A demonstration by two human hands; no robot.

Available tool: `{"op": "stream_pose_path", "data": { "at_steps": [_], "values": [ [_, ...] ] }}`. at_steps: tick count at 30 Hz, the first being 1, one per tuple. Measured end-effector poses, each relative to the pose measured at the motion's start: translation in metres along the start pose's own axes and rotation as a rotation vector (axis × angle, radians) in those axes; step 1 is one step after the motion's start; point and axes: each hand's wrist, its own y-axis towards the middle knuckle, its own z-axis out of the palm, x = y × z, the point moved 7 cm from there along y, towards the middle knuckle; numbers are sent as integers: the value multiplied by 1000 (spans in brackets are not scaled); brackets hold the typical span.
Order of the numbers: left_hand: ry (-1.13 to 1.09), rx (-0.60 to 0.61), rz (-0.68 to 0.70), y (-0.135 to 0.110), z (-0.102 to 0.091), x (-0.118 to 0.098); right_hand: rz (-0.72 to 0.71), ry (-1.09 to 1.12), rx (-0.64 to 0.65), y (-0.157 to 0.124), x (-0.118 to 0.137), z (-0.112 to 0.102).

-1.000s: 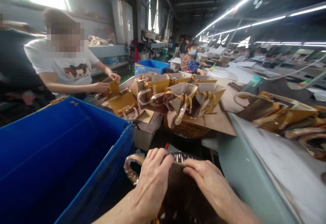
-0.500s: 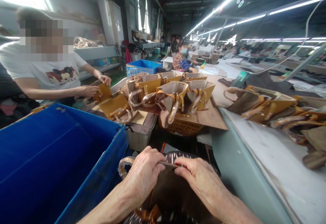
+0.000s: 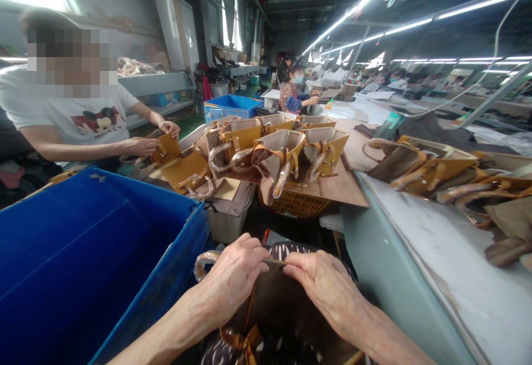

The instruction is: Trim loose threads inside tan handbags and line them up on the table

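Note:
A brown handbag [image 3: 282, 298] lies on my lap, its dark inner side facing up. My left hand [image 3: 239, 268] pinches the bag's far edge between thumb and fingers. A short way to the right, my right hand [image 3: 318, 276] grips the same edge, also with thumb and fingers pressed together. Beyond my left wrist a wrapped, curved handle [image 3: 203, 262] sticks out. Near my lap hangs a tan strap with a knot [image 3: 245, 343]. Dark cloth with white marks [image 3: 286, 250] shows beneath the bag.
A large blue bin [image 3: 137, 243] stands at my left. Several tan and brown handbags [image 3: 278, 146] stand on a board ahead, above a yellow basket [image 3: 297, 203]. More bags [image 3: 436, 168] lie on the right-hand table [image 3: 419, 232]. A co-worker [image 3: 95, 110] handles a bag at left.
Both hands have shifted slightly upward with the bag's edge. The bag's inner side now shows more between them. The view has moved a little.

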Motion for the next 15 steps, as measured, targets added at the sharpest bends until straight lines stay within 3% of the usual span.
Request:
{"op": "stream_pose_path", "data": {
  "at_steps": [10, 15],
  "values": [
    [-38, -26, -40, 2, -1, 2, 1, -56, 8, -2, 1, 1],
    [-64, -27, -84, 2, -2, 2, -12, 36, 32, 0, -2, 2]
  ]
}}
